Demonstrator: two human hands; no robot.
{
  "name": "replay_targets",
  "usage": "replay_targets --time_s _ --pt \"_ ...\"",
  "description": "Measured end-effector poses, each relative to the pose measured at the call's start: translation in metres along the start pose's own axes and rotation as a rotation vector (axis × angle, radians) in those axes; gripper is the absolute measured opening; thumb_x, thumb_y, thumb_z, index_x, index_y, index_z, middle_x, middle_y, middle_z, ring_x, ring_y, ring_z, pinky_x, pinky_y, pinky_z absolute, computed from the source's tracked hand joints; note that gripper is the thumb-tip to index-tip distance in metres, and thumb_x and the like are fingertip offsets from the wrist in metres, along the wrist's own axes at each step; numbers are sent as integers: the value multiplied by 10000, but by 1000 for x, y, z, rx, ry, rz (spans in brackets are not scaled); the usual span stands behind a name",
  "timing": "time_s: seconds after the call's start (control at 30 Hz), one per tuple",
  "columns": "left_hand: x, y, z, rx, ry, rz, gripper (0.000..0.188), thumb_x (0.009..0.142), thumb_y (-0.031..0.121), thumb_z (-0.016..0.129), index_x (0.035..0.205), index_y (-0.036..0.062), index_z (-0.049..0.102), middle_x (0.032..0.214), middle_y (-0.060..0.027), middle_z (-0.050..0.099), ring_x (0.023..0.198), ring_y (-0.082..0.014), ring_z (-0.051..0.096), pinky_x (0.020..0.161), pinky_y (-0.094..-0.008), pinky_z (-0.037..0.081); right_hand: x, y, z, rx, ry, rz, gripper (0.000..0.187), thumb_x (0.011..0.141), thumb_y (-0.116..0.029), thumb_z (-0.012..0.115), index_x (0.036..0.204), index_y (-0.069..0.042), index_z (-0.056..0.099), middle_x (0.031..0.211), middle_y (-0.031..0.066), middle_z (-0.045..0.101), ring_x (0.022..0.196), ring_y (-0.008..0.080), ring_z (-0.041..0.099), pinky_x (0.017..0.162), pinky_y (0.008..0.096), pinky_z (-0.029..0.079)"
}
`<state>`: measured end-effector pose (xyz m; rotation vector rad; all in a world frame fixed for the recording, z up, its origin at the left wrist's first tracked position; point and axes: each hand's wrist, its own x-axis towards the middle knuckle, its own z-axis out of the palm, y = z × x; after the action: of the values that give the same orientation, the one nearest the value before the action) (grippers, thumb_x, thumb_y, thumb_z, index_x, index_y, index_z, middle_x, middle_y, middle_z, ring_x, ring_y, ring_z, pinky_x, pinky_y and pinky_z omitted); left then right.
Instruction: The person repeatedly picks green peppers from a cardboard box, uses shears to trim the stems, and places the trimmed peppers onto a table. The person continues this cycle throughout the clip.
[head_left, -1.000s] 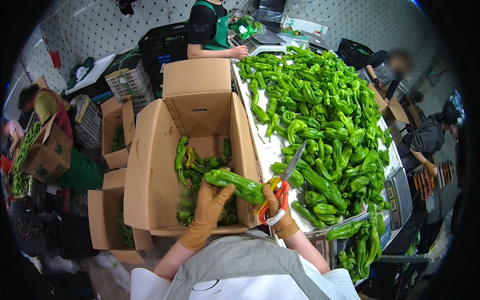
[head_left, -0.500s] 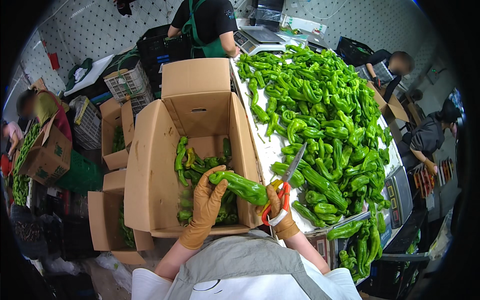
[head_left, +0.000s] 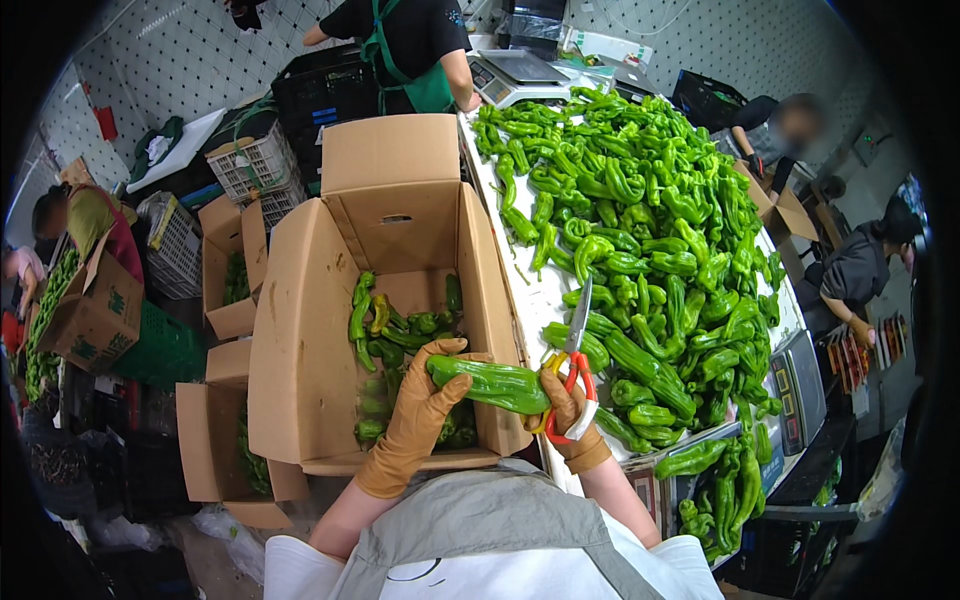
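A long green pepper is held level over the near right edge of an open cardboard box. My left hand, in a brown glove, grips the pepper's left end between thumb and fingers. At its other end is my right hand, also gloved, closed round the red, yellow and white handles of a pair of scissors. The blades point up and away, over the table, and look closed. Several green peppers lie in the bottom of the box, one yellowish.
On the white table to my right lies a large heap of green peppers. Scales stand at its far end, another at its right edge. Smaller boxes sit at left. A co-worker in a green apron stands beyond the box.
Both hands have shifted slightly right with the pepper and scissors. The scissors have turned more upright. The co-worker beyond the box has stretched an arm to the left.
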<state>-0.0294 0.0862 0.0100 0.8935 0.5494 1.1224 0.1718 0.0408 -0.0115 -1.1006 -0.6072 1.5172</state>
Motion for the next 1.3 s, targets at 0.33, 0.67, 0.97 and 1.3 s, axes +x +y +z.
replay_targets --time_s 0.33,0.67,0.97,1.3 --pt "0 -12 -4 -55 117 -88 488 812 -39 620 1232 51 387 1102 -146 576 1017 -181 564 924 -304 447 -2 4 14 -139 -195 -486 453 720 87 695 976 -90 365 1006 63 474 1107 193 482 941 322 375" --pt "-1 -11 -5 -355 -16 -32 545 796 -44 589 1289 89 397 1188 -113 545 1141 -236 502 1008 -380 378 -8 -2 16 -191 -11 -245 257 806 -25 653 930 -69 432 831 5 465 749 102 500 650 254 442" --pt "1 -7 -30 -766 -7 -116 375 943 241 464 1298 119 444 1248 -92 527 1207 -249 458 1017 -402 373 10 -32 -55 276 223 -306 268 827 -207 661 991 -52 516 912 82 579 797 183 575 674 272 492" --pt "78 -133 -85 612 -6 -331 404 944 272 470 1315 135 389 1209 -42 501 972 -134 510 795 -282 432 8 -15 -77 739 118 -342 270 890 -281 586 952 -20 560 1055 176 619 840 198 626 691 265 546"
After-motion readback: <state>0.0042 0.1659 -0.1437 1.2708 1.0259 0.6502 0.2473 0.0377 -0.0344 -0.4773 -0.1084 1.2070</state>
